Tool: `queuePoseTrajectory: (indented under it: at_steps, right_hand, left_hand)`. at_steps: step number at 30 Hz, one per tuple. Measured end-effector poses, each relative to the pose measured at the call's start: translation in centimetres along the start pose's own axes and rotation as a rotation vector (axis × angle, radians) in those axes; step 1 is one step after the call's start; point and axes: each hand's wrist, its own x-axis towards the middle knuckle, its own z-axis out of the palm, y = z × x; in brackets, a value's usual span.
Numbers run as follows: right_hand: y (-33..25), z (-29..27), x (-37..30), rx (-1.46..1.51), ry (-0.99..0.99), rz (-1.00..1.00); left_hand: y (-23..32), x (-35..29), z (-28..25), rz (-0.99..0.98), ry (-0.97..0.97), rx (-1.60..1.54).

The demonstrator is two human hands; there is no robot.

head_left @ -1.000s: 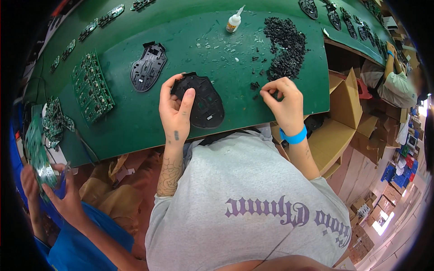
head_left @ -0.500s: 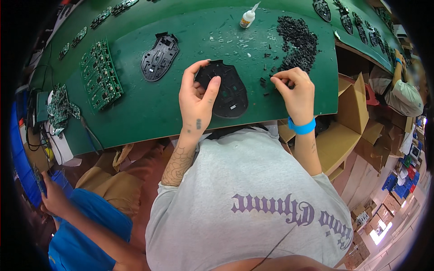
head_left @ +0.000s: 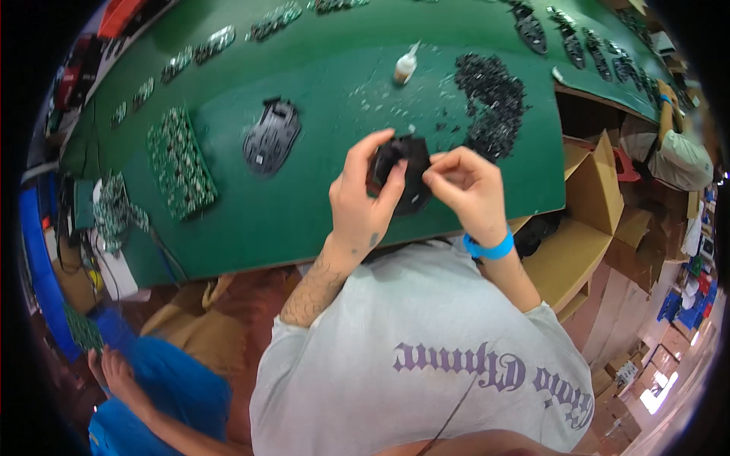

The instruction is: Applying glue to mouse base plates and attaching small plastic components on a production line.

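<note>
My left hand (head_left: 357,197) grips a black plastic housing shell (head_left: 414,156) by its left side, thumb over the inner face. Close against the shell's right edge, the thumb and fingers of my right hand (head_left: 473,194) are pinched together. Whatever they hold is too small and hidden to name. Beyond my right hand lies a heap of small black plastic parts (head_left: 494,106), with a few loose ones nearer me. A second shell (head_left: 272,140) rests on the green table, left of my hands. Past the hands stands a small white dropper bottle (head_left: 405,68).
At left lie a green circuit-board panel (head_left: 181,163) and a bundle of boards (head_left: 114,213). More boards (head_left: 275,21) line the far side. An open cardboard box (head_left: 593,197) sits at the table's right end. A co-worker's hand (head_left: 118,372) holds a board at lower left; another person (head_left: 688,159) works at right.
My right hand has moved left from beside the small parts to the shell's edge. The view has shifted, and my left hand holds the shell at a different tilt.
</note>
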Motion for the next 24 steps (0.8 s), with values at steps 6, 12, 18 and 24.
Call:
queuePoseTrajectory:
  at_steps: [6, 12, 18, 24]
  right_hand:
    - [-1.4, -1.2, 1.4, 0.26, -0.07, 0.05]
    - [-3.7, -9.9, 11.6, -0.096, 0.183, -0.269]
    - [-1.6, -16.7, 24.3, -0.401, 0.527, -0.133]
    - [-1.4, -16.5, 26.0, -0.855, 0.542, -0.083]
  left_hand:
    - [0.3, 1.4, 0.4, -0.021, -0.11, -0.073]
    - [-0.4, 3.5, -2.4, -0.009, -0.044, 0.027]
    - [-1.9, 4.5, -8.0, -0.062, 0.19, 0.227]
    - [-2.5, 3.4, -10.9, -0.06, 0.307, 0.386]
